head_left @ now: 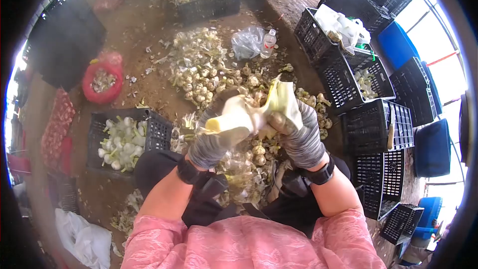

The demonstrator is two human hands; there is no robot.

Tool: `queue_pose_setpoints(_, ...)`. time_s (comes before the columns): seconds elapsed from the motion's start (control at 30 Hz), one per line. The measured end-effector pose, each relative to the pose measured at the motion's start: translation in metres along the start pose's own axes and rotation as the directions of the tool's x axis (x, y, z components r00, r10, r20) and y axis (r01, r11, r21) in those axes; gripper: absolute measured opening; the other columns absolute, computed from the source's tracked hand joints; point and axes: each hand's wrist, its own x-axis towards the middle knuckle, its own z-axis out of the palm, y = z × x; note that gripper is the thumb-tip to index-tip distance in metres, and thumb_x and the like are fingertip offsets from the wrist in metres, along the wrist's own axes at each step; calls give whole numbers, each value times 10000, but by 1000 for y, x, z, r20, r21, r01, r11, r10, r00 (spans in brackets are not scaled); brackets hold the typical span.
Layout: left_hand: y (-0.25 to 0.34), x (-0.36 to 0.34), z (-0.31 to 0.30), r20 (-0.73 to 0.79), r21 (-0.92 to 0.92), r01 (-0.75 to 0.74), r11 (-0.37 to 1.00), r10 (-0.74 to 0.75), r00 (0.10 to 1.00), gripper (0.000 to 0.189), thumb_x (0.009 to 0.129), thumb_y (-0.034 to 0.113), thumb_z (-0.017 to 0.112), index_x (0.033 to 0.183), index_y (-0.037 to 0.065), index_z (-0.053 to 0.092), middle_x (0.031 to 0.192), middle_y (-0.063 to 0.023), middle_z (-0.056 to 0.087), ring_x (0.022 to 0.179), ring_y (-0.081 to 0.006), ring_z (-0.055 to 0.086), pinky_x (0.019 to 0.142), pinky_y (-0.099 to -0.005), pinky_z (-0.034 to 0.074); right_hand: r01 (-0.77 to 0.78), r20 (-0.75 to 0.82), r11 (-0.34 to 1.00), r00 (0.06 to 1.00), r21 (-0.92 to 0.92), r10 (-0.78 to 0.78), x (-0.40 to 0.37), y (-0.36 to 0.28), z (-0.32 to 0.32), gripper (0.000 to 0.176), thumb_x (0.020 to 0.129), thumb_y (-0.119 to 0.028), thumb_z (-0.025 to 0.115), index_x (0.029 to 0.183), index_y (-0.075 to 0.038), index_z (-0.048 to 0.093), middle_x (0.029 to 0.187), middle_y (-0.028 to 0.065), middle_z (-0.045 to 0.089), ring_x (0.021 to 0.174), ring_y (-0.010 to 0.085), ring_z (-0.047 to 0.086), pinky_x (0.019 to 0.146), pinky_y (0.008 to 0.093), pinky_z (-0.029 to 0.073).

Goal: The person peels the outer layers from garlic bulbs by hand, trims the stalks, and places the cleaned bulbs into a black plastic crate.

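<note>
Both my hands wear grey gloves and meet in front of me over the garlic. My left hand (pixel 217 134) is closed around a pale garlic piece (pixel 234 114) with a yellowish cut end, blurred by motion. My right hand (pixel 296 132) is closed on pale, leafy garlic skin (pixel 281 97) that stands up between the hands. Whether the two pieces are joined cannot be made out. Beneath and beyond them lies a heap of garlic bulbs (pixel 201 82) with loose skins. Clean white bulbs (pixel 123 144) fill part of a black crate (pixel 159 132) at the left.
Black crates (pixel 376 124) stand along the right, one holding white bags (pixel 338 22). A bottle (pixel 268 44) and a clear plastic bag (pixel 247 42) lie beyond the heap. Left are a red net bag (pixel 102 77) and a white sack (pixel 84 239). Another crate (pixel 211 7) is at the back.
</note>
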Motion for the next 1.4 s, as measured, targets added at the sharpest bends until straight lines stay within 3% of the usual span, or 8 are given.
queue_pose_setpoints(0.37, -15, -7, 1, 306, -605, 431, 669, -304, 902, 391, 771, 196, 587, 1079, -15, 472, 809, -69, 564, 673, -133, 528, 649, -250, 447, -213, 117, 779, 977, 589, 179, -23, 2, 11, 768, 772, -189, 658, 1365, -105, 176, 1068, 155, 547, 980, 279, 559, 832, 424, 480)
queue_pose_setpoints(0.53, -14, 28, 33, 212, -858, 23, 514, 312, 926, 307, 807, 233, 506, 910, -45, 587, 862, -152, 622, 756, -199, 563, 705, -326, 452, -179, 86, 738, 983, 650, 163, -12, -2, -4, 610, 793, -206, 625, 1283, -11, 318, 1146, 185, 514, 1034, 302, 535, 905, 438, 444)
queue_pose_setpoints(0.6, 21, 9, -2, 410, -912, 374, -166, -352, 842, 426, 845, 328, 506, 1083, -25, 496, 982, -113, 586, 784, -174, 558, 736, -291, 444, -234, 182, 836, 970, 497, 163, -10, -8, -18, 535, 786, -201, 628, 1221, -4, 385, 1082, 143, 551, 997, 269, 555, 857, 416, 469)
queue_pose_setpoints(0.7, 28, 13, -4, 361, -851, 519, 81, -627, 691, 546, 820, 427, 542, 1163, 14, 440, 976, -64, 559, 810, -134, 550, 658, -252, 460, -130, 126, 901, 988, 415, 85, -9, -3, -12, 512, 789, -220, 620, 1200, -7, 400, 1070, 139, 558, 969, 269, 566, 842, 413, 477)
queue_pose_setpoints(1.13, -23, -5, -12, 258, -889, -24, -458, -541, 800, 450, 716, 254, 603, 1061, -32, 557, 1223, -225, 469, 1099, -363, 478, 949, -472, 394, -92, 79, 734, 995, 672, 52, -9, 5, -43, 445, 852, -197, 512, 1239, -23, 377, 1121, 157, 527, 1008, 272, 538, 891, 395, 431)
queue_pose_setpoints(1.27, -5, 19, -25, 106, -892, -178, -415, -576, 811, 437, 770, 282, 567, 1090, -16, 543, 1225, -219, 471, 1140, -381, 434, 986, -533, 325, 202, -41, 730, 953, -652, -300, -23, 13, -63, 458, 840, -225, 548, 1215, -9, 398, 1115, 142, 531, 991, 241, 550, 839, 365, 467)
queue_pose_setpoints(1.33, -3, 27, -31, 80, -897, -222, -382, -635, 768, 422, 745, 282, 594, 1032, -25, 558, 1095, -214, 551, 1003, -358, 532, 924, -509, 415, 80, 65, 834, 988, 546, -137, -24, -6, -24, 460, 807, -197, 590, 1185, 3, 421, 1015, 118, 567, 889, 233, 566, 809, 372, 485)
queue_pose_setpoints(1.4, -9, 24, -35, 117, -909, -214, -358, -712, 692, 399, 759, 276, 578, 1042, -4, 555, 1140, -206, 528, 997, -360, 529, 922, -491, 423, -242, 544, 883, 839, 403, -18, -15, 6, -31, 552, 800, -241, 617, 1230, 5, 374, 999, 133, 573, 908, 252, 567, 822, 400, 480)
